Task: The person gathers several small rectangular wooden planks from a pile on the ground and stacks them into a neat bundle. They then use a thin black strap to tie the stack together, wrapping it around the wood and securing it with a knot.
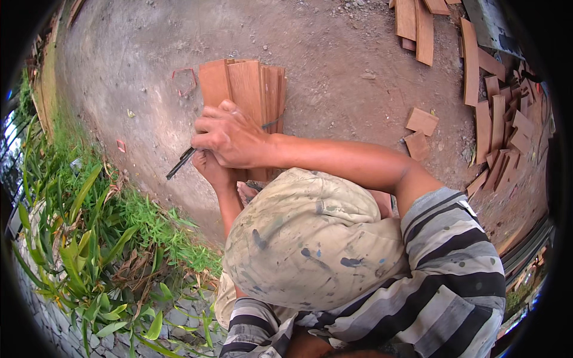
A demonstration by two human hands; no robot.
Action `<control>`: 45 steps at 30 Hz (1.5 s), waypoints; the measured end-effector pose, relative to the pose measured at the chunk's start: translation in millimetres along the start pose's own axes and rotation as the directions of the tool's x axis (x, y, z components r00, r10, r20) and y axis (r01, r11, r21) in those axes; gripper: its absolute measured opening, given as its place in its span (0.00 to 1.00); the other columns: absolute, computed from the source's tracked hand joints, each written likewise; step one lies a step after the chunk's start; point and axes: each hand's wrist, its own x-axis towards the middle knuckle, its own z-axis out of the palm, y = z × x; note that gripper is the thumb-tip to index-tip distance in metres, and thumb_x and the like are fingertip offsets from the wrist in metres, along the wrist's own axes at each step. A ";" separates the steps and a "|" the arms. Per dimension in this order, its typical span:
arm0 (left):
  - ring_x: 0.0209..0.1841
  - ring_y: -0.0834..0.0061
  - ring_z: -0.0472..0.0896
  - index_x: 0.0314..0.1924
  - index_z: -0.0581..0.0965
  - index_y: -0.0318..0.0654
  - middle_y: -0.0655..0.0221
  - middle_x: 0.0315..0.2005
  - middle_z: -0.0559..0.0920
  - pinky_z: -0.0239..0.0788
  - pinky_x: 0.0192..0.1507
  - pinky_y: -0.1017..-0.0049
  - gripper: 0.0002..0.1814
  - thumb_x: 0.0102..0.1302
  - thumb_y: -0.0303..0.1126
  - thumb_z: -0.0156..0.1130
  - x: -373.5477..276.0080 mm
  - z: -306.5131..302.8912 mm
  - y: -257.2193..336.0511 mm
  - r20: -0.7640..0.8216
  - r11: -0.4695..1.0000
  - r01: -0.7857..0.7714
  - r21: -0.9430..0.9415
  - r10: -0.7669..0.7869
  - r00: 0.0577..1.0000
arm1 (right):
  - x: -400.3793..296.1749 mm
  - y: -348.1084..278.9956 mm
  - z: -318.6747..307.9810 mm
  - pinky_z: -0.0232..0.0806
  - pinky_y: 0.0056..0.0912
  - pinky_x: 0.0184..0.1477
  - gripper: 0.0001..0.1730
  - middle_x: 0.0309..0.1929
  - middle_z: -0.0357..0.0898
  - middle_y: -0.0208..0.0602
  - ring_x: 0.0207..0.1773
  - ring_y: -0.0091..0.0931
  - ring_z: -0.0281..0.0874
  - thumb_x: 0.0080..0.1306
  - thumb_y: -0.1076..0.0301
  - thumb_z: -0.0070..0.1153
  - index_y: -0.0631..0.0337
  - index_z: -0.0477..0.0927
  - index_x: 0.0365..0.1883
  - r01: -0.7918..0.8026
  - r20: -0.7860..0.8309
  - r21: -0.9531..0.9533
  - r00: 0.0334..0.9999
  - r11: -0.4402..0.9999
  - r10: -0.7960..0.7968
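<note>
A bundle of reddish-brown wooden boards [244, 85] stands on the ground before me, its pieces fanned slightly at the far end. Around its right side runs a dark strap [272, 122]. My right hand [230, 134] is closed in a fist over the bundle's left front, gripping the black strap's loose ends [181, 163], which jut out to the lower left. Just below it, my left hand [209, 166] pinches at the same strap, with its fingers partly covered by the right hand. The boards' near end is partly hidden behind my right forearm and knee.
Loose boards [483, 129] are heaped at the right, with more planks [416, 31] at the far right. Two short wood pieces [421, 121] lie nearer. Red loops [184, 82] rest on the dirt ground [331, 76]. Green plants [85, 250] border the left, beside grey stone paving [105, 342].
</note>
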 end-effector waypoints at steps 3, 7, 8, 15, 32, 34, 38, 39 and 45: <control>0.54 0.79 0.83 0.57 0.81 0.30 0.68 0.53 0.85 0.77 0.55 0.73 0.14 0.84 0.33 0.57 0.1 -2.9 6.7 0.077 0.986 0.042 -0.163 -0.030 0.997 | 6.0 0.1 -1.1 0.64 0.42 0.50 0.07 0.44 0.84 0.29 0.56 0.32 0.79 0.57 0.69 0.65 0.50 0.89 0.34 0.028 -0.047 -0.050 0.998 0.998 -0.030; 0.56 0.76 0.83 0.60 0.80 0.28 0.64 0.56 0.86 0.75 0.60 0.70 0.16 0.85 0.34 0.57 -3.9 -7.0 21.1 0.168 0.972 0.086 -0.217 -0.049 0.985 | 22.3 4.5 -4.3 0.68 0.46 0.53 0.05 0.47 0.85 0.30 0.58 0.34 0.80 0.59 0.70 0.67 0.52 0.92 0.33 -0.054 0.040 0.016 0.998 0.998 0.054; 0.57 0.75 0.83 0.61 0.80 0.28 0.64 0.57 0.86 0.74 0.61 0.70 0.16 0.85 0.34 0.57 -4.8 -6.3 19.7 0.168 0.967 0.072 -0.243 -0.031 0.985 | 28.6 5.5 -5.6 0.69 0.47 0.54 0.05 0.46 0.85 0.31 0.58 0.35 0.81 0.60 0.70 0.68 0.52 0.92 0.33 -0.084 0.059 0.042 0.995 0.996 0.081; 0.54 0.75 0.82 0.53 0.81 0.33 0.66 0.49 0.86 0.71 0.64 0.69 0.13 0.85 0.37 0.59 -3.8 20.5 27.3 0.112 0.910 0.122 -0.397 -0.084 0.990 | 58.9 16.4 -23.9 0.73 0.51 0.65 0.13 0.56 0.88 0.40 0.64 0.43 0.81 0.62 0.69 0.67 0.55 0.93 0.45 -0.307 0.476 0.159 0.857 0.939 0.199; 0.41 0.73 0.80 0.37 0.76 0.38 0.67 0.31 0.81 0.73 0.63 0.63 0.19 0.89 0.38 0.51 -1.4 29.0 35.3 0.129 0.996 -0.074 -0.048 0.079 0.989 | -13.2 81.9 -89.8 0.78 0.44 0.60 0.23 0.56 0.91 0.46 0.56 0.41 0.89 0.74 0.50 0.67 0.55 0.91 0.58 -0.544 0.008 0.041 0.839 0.838 0.544; 0.41 0.73 0.79 0.37 0.76 0.38 0.68 0.31 0.81 0.73 0.62 0.64 0.19 0.89 0.38 0.50 -1.4 26.7 30.8 0.156 0.996 -0.085 -0.043 0.090 0.984 | -21.1 83.5 -86.5 0.77 0.43 0.60 0.22 0.56 0.90 0.45 0.56 0.41 0.88 0.74 0.52 0.67 0.56 0.91 0.58 -0.416 -0.112 -0.062 0.906 0.907 0.408; 0.40 0.74 0.78 0.38 0.76 0.39 0.68 0.31 0.79 0.72 0.61 0.63 0.17 0.88 0.38 0.52 -3.6 25.1 26.9 0.144 0.997 -0.062 -0.053 0.069 0.987 | -22.0 74.0 -86.1 0.75 0.46 0.63 0.18 0.53 0.90 0.41 0.59 0.41 0.85 0.73 0.56 0.65 0.54 0.93 0.55 -0.414 -0.158 -0.158 0.907 0.896 0.391; 0.40 0.74 0.78 0.38 0.76 0.39 0.68 0.31 0.79 0.72 0.60 0.64 0.17 0.88 0.37 0.52 -2.2 26.5 26.3 0.146 0.996 -0.063 -0.065 0.072 0.987 | -21.6 75.9 -86.3 0.74 0.47 0.63 0.18 0.53 0.89 0.40 0.59 0.41 0.84 0.73 0.56 0.66 0.54 0.92 0.55 -0.406 -0.144 -0.150 0.911 0.901 0.387; 0.39 0.74 0.78 0.36 0.77 0.38 0.69 0.29 0.79 0.73 0.56 0.67 0.18 0.89 0.37 0.52 -5.1 23.5 25.8 0.144 0.995 -0.047 -0.093 0.060 0.988 | -0.8 61.6 -79.3 0.70 0.49 0.60 0.22 0.50 0.87 0.39 0.59 0.39 0.82 0.71 0.49 0.68 0.54 0.90 0.55 -0.248 -0.142 -0.385 0.968 0.889 0.208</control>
